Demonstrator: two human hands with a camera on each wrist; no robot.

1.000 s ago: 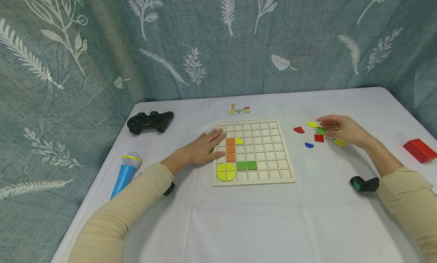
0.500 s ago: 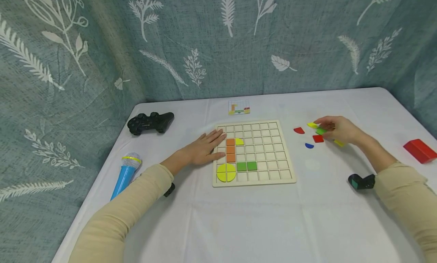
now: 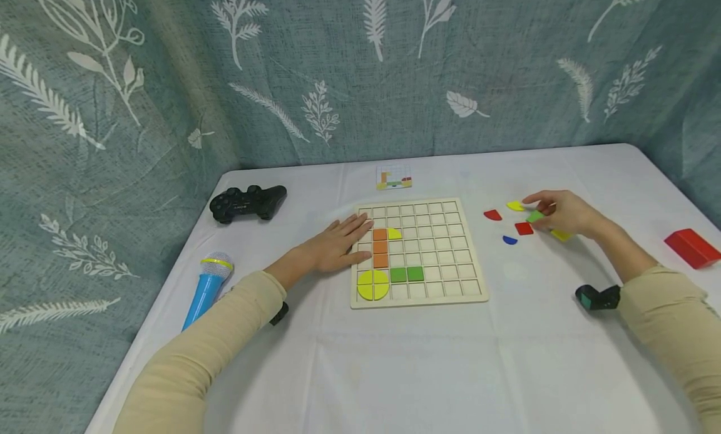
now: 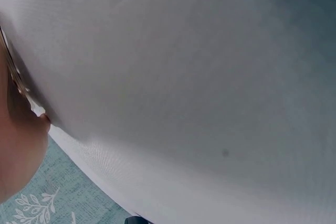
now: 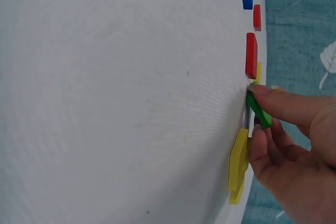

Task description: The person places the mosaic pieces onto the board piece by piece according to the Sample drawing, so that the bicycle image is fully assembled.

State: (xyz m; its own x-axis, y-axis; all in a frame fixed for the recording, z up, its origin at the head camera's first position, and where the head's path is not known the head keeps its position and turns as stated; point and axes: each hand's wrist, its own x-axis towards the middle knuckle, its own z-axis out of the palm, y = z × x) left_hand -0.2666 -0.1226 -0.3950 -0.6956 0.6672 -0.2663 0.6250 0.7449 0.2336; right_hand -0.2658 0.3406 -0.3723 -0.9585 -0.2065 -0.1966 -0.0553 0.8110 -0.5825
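My left hand (image 3: 335,243) rests with straight fingers on the left edge of the wooden grid board (image 3: 445,233). Set in the board are orange squares (image 3: 380,246), two green squares (image 3: 407,274), a yellow quarter-circle (image 3: 394,233) and a yellow circle (image 3: 373,285) made of quarters. To the right of the board, my right hand (image 3: 569,215) pinches a green square tile (image 5: 260,109), tilted with one edge raised. Around it lie a red square (image 3: 524,229), a red quarter-circle (image 3: 492,215), a blue half-circle (image 3: 509,240) and yellow pieces (image 5: 238,161), some partly under the hand.
A small pattern card (image 3: 394,177) lies behind the board. On the left are a black game controller (image 3: 248,202) and a blue toy microphone (image 3: 208,284). A red block (image 3: 693,248) sits at the right edge of the white-covered table. Patterned curtains hang behind.
My right hand has shifted slightly left, then back right, and the green tile is now tilted in its fingers. The red square has slid a little left. My left hand stays put.
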